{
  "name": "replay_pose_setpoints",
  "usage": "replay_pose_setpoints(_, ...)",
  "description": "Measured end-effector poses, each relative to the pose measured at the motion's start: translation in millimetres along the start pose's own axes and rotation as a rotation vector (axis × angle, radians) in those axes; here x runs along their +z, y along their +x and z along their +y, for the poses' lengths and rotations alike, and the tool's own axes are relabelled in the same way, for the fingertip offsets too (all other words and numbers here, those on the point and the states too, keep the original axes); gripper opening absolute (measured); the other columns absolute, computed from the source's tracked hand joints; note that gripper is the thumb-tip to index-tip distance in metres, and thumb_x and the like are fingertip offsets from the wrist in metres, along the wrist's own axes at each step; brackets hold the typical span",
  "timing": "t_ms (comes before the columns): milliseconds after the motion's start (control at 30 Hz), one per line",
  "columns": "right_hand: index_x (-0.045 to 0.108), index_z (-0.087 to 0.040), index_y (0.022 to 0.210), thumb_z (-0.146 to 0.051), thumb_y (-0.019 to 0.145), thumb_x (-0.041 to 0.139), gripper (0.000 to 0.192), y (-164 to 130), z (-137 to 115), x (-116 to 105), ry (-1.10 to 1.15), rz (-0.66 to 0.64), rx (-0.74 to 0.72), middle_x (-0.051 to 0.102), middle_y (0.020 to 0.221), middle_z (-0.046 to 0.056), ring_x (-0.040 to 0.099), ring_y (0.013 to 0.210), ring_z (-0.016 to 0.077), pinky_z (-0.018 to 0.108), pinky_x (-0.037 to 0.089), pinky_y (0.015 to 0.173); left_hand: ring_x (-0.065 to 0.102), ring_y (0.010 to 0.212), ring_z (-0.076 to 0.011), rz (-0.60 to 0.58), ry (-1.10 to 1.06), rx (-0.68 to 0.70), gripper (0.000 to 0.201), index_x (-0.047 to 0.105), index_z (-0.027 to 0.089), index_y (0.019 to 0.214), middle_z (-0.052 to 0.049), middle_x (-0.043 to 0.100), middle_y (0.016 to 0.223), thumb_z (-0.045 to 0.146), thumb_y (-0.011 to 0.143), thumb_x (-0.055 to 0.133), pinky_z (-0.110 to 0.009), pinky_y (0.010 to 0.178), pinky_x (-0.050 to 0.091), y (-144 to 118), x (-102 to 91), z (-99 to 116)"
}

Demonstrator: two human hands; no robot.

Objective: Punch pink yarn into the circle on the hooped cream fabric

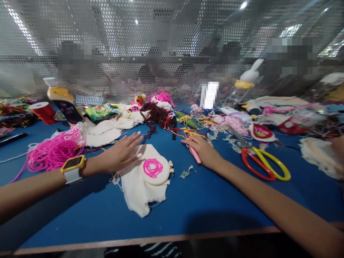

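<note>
My left hand [120,154], with a yellow-cased watch [73,163] on its wrist, is open with its fingers stretched out. It is over the upper left edge of a white cloth [139,197] with frayed edges, and I cannot tell whether it touches. A round embroidery hoop [164,179] holds the cloth, which bears a ring of bright pink yarn stitching [152,167]. To the right, my right hand [201,148] is closed round a pink pen-shaped tool [195,154]; its far end is hidden under my fingers. Between hand and hoop lies a small green-and-white wrapper [186,172].
Red-and-yellow-handled scissors [264,166] lie right of my right hand. A pink yarn heap [55,148], a red spool [43,111] and a yellow-and-dark bottle [64,102] stand left. Dark brown yarn [156,114] lies behind. Another person's hand [338,147] shows at the right edge.
</note>
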State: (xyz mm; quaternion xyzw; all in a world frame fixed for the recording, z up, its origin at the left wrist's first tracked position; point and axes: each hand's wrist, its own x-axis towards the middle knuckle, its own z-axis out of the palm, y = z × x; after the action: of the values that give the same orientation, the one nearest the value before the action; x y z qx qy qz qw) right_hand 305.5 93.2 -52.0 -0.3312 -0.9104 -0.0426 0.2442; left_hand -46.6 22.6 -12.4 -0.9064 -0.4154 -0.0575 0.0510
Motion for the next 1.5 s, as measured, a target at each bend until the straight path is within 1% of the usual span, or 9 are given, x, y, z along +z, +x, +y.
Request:
replay_pose_setpoints(167, 0.051, -0.015, 0.127, -0.006, 0.084, 0.04, 0.044, 1.9, -9.6, 1.1, 0.081, 0.013, 0.026, 0.06, 0.115, 0.015, 0.056, 0.108, 0.0255, 0.048, 0.048, 0.092, 0.032, 0.133, -0.0317, 0.162, 0.075, -0.019, 0.049, 0.034, 0.006, 0.136, -0.023, 0.039, 0.139, 0.03, 0.094, 0.039, -0.049, 0.108, 0.03, 40.1, -8.8, -12.7)
replay_pose_setpoints(300, 0.05, -0.018, 0.128, -0.005, 0.083, 0.041, 0.048, 2.9, -15.2, 3.8, 0.143, 0.007, 0.011, 0.061, 0.118, 0.012, 0.055, 0.112, 0.023, 0.046, 0.048, 0.096, 0.031, 0.133, -0.0297, 0.184, 0.096, 0.022, 0.04, 0.042, 0.009, 0.131, -0.019, 0.041, 0.139, 0.021, 0.093, 0.038, -0.048, 0.109, 0.027, 116.4, -12.1, -7.0)
replay_pose_setpoints(500, 0.051, -0.018, 0.128, -0.003, 0.081, 0.039, 0.05, 2.1, -11.1, 7.5, 0.18, 0.006, 0.03, 0.06, 0.122, 0.012, 0.054, 0.117, 0.024, 0.049, 0.047, 0.097, 0.058, 0.103, -0.023, 0.157, 0.088, -0.093, 0.033, 0.053, 0.015, 0.118, -0.01, 0.055, 0.12, 0.03, 0.09, 0.054, -0.044, 0.086, 0.049, 250.3, 4.9, -18.0)
replay_pose_setpoints(633, 0.051, -0.019, 0.128, -0.004, 0.082, 0.04, 0.05, 1.6, -8.1, 5.5, 0.18, -0.008, 0.056, 0.058, 0.126, 0.011, 0.05, 0.122, 0.0241, 0.047, 0.046, 0.099, 0.059, 0.098, -0.0216, 0.031, 0.013, -0.116, 0.032, 0.053, 0.014, 0.117, -0.01, 0.057, 0.116, 0.03, 0.09, 0.055, -0.042, 0.082, 0.051, 293.3, 18.6, -38.8)
replay_pose_setpoints(900, 0.051, -0.018, 0.128, -0.006, 0.084, 0.04, 0.046, 1.0, -8.1, 4.4, 0.198, -0.047, 0.085, 0.057, 0.127, 0.011, 0.047, 0.125, 0.0247, 0.049, 0.043, 0.102, 0.059, 0.098, -0.0216, 0.052, -0.17, -0.117, 0.031, 0.054, 0.015, 0.117, -0.009, 0.057, 0.116, 0.03, 0.091, 0.053, -0.041, 0.082, 0.052, 294.1, 26.2, -65.1)
replay_pose_setpoints(1033, 0.05, -0.019, 0.129, -0.01, 0.087, 0.04, 0.044, 1.0, -7.7, 4.5, 0.22, -0.06, 0.092, 0.056, 0.129, 0.011, 0.045, 0.127, 0.0251, 0.051, 0.041, 0.104, 0.059, 0.096, -0.0203, 0.237, -0.254, -0.194, 0.026, 0.057, 0.013, 0.11, -0.009, 0.059, 0.111, 0.029, 0.089, 0.055, -0.041, 0.083, 0.05, 288.0, 8.2, -68.9)
replay_pose_setpoints(1200, 0.051, -0.018, 0.128, -0.011, 0.088, 0.039, 0.043, 2.3, -6.7, 5.8, 0.216, -0.061, 0.108, 0.056, 0.128, 0.013, 0.043, 0.128, 0.0268, 0.052, 0.04, 0.104, 0.057, 0.079, -0.0172, 0.475, -0.37, -0.259, 0.013, 0.065, 0.008, 0.075, -0.005, 0.062, 0.072, 0.014, 0.08, 0.055, -0.032, 0.076, 0.044, 269.4, -24.5, -76.4)
replay_pose_setpoints(1367, 0.049, -0.02, 0.13, -0.011, 0.086, 0.041, 0.046, 2.3, -7.1, 6.9, 0.088, -0.077, 0.115, 0.052, 0.128, 0.015, 0.041, 0.129, 0.0288, 0.053, 0.039, 0.104, 0.048, 0.063, -0.0089, 0.795, -0.567, -0.296, 0.023, 0.065, 0.01, 0.074, 0.003, 0.051, 0.056, 0.019, 0.084, 0.047, -0.025, 0.062, 0.037, 248.0, -49.0, -85.4)
replay_pose_setpoints(1500, 0.043, -0.018, 0.134, -0.011, 0.085, 0.043, 0.049, 25.0, -17.1, -16.9, -0.018, -0.012, 0.113, 0.042, 0.134, 0.017, 0.034, 0.132, 0.0314, 0.053, 0.035, 0.107, 0.048, 0.068, -0.0092, 0.983, -0.58, -0.271, 0.015, 0.066, 0.011, 0.072, 0.003, 0.052, 0.062, 0.02, 0.081, 0.058, -0.026, 0.07, 0.038, 227.0, -78.0, -88.4)
